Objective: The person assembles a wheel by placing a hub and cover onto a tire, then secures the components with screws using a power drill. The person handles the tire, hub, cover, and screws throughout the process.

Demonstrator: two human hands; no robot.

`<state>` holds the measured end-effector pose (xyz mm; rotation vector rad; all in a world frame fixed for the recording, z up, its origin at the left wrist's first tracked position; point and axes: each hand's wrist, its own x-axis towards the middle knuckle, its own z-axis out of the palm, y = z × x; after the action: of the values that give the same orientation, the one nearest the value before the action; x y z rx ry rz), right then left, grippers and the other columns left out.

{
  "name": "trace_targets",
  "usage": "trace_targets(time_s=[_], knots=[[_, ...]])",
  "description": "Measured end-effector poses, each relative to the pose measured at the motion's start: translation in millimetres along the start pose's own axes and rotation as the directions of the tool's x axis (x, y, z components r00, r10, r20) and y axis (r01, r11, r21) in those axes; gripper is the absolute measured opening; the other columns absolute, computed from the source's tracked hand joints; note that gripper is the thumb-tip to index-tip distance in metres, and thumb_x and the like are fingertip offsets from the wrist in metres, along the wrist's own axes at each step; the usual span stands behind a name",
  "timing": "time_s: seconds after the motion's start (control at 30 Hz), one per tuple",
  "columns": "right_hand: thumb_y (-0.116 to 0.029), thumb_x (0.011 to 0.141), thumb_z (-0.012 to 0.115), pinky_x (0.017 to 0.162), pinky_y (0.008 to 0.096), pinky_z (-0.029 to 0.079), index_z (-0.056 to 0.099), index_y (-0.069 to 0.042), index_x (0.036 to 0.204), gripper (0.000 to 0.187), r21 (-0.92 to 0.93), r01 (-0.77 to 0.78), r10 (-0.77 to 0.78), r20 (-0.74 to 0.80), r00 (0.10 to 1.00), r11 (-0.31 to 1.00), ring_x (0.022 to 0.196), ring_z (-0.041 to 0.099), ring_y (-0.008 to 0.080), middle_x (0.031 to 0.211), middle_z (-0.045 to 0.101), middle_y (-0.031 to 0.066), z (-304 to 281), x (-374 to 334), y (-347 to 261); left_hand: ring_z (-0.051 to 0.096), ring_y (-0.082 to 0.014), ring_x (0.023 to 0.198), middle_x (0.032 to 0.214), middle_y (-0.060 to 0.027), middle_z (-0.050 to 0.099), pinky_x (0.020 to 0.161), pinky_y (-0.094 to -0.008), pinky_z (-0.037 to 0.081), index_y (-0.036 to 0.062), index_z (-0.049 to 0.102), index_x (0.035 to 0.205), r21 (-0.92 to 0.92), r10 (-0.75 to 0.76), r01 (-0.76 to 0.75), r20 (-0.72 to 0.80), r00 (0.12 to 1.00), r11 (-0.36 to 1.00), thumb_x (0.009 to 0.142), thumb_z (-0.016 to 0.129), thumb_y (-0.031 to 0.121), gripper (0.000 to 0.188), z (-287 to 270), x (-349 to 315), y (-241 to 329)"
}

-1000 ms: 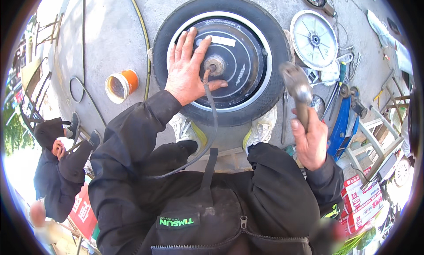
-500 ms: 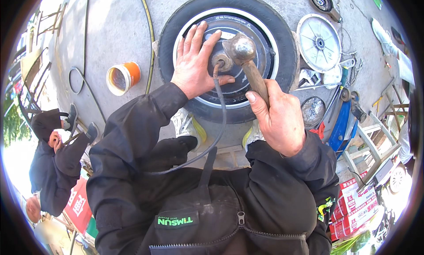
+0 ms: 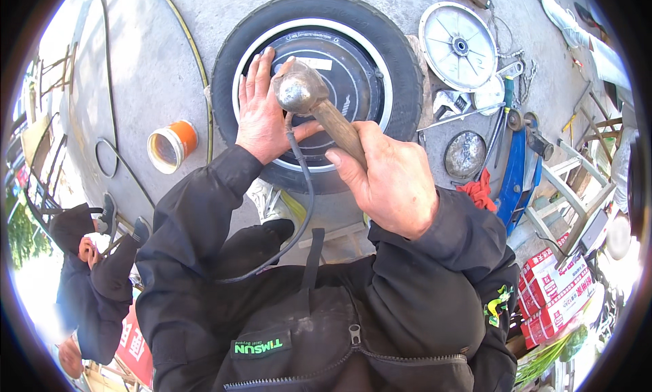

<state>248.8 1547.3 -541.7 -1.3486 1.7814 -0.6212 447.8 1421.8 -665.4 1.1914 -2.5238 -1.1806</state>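
Two hands at the wheel (image 3: 356,90), which lies face up, far centre. Right hand (image 3: 401,185): fingers clamped on the hammer (image 3: 333,122) handle. Left hand (image 3: 261,123): flat on the wheel, thumb apart from fingers. Hammer head hides the wheel's centre; contact cannot be told. Cable (image 3: 310,195): near end lost against dark clothing. Tub (image 3: 184,135), left: contents dull, unidentifiable. Boxes (image 3: 557,293), near right: insides out of sight.

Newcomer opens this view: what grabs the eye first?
Likely the round-headed metal hammer with a wooden handle, in the right grip near centre. Behind it, top centre, the large black-tyred wheel with a pale rim, the left grip spread on its face. Then the orange-and-white tub, left.
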Motion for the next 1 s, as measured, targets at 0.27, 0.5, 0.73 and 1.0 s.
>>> trace_targets(time_s=[0.27,0.5,0.73,1.0], knots=[[-0.035,0.098,0.067,0.058,0.0509,0.054,0.056,0.001,0.100,0.038,-0.008,-0.043,0.043,0.041,0.998,0.999,0.063,0.069,0.0425,0.068,0.067,0.0217,14.2,-2.3,13.5,0.015,-0.0462,0.155,0.167,-0.0222,0.018,0.120,-0.0680,0.016,0.0157,0.036,0.158,0.287,0.078,-0.071,-0.013,0.997,0.955,0.066,0.091,0.057,0.115,-5.3,1.1,6.9],[-0.028,0.091,0.077,0.057,0.0478,0.053,0.060,-0.002,0.109,0.036,-0.003,-0.008,0.008,0.014,1.000,1.000,0.065,0.068,0.0403,0.076,0.068,0.0191,-1.1,-44.3,65.9,0.017,-0.0464,0.155,0.167,-0.0231,0.020,0.120,-0.0662,0.017,0.0162,0.038,0.157,0.271,0.099,-0.079,-0.058,0.993,0.959,0.064,0.092,0.056,0.114,-4.8,-2.3,9.6],[-0.029,0.078,0.082,0.063,0.0373,0.054,0.062,-0.003,0.114,0.048,-0.393,0.260,-0.156,0.277,0.948,0.882,0.073,0.066,0.0247,0.084,0.063,0.0070,-20.1,-106.2,107.5,0.026,-0.0447,0.150,0.161,-0.0200,0.032,0.121,-0.0575,0.026,0.0163,0.045,0.153,0.327,0.177,-0.140,-0.088,0.980,0.935,0.063,0.092,0.059,0.110,-9.7,2.8,5.7],[-0.020,0.082,0.068,0.064,0.0314,0.051,0.063,0.000,0.119,0.043,-0.521,0.476,-0.320,0.364,0.875,0.709,0.075,0.060,0.0170,0.083,0.054,0.0027,-7.2,-95.8,98.3,0.026,-0.0458,0.152,0.164,-0.0254,0.029,0.121,-0.0544,0.027,0.0196,0.050,0.151,0.346,0.229,-0.153,-0.190,0.955,0.926,0.066,0.092,0.051,0.099,-0.2,1.6,-7.7]])
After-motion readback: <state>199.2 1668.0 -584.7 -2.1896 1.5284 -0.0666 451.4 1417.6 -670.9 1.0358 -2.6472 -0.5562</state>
